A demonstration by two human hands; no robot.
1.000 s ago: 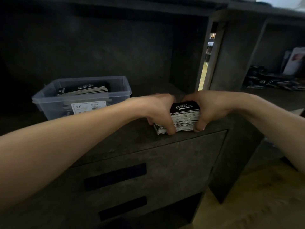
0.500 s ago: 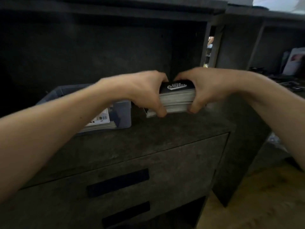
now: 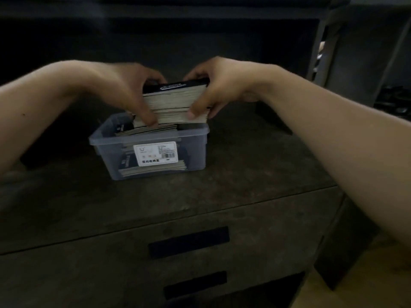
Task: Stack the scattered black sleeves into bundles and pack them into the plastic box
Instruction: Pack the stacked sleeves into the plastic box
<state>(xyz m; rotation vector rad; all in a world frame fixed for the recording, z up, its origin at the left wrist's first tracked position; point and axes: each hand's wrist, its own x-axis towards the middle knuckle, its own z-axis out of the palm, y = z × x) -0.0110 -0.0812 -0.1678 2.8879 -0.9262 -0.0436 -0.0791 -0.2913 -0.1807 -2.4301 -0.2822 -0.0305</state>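
While two dark slot handles (image 3: 188, 242) are showing on the drawer fronts (image 3: 255, 252) nearest the camera, both bare forearms are reaching forward over the dark grey surface (image 3: 255, 165) above them. Standing on that surface, roughly in the middle, is the translucent plastic box (image 3: 195, 150), its near wall carrying a white label (image 3: 155, 154) with a barcode and printed characters. Through the wall, bundles of black sleeves (image 3: 153, 170) are lying flat inside, their pale edges facing the camera, and more sleeves are reaching up to the rim at the left. Directly above the box opening, the left hand (image 3: 124, 90) and the right hand (image 3: 222, 87) are gripping a thick stack of sleeves (image 3: 174, 105) between them, one hand on each side. The fingers (image 3: 146, 114) of the left hand are curling around the stack's left edge and the right hand's are pressing in against the right edge, so both hands are closed firmly on it. The stack's black top face, with a white logo, is tilting slightly toward the camera, and its bottom is sitting about level with the box rim; whether it is touching the sleeves beneath I cannot tell. Behind the hands, a dark recessed shelf (image 3: 155, 41) is running across the back, with a vertical panel (image 3: 360, 52) at the right.
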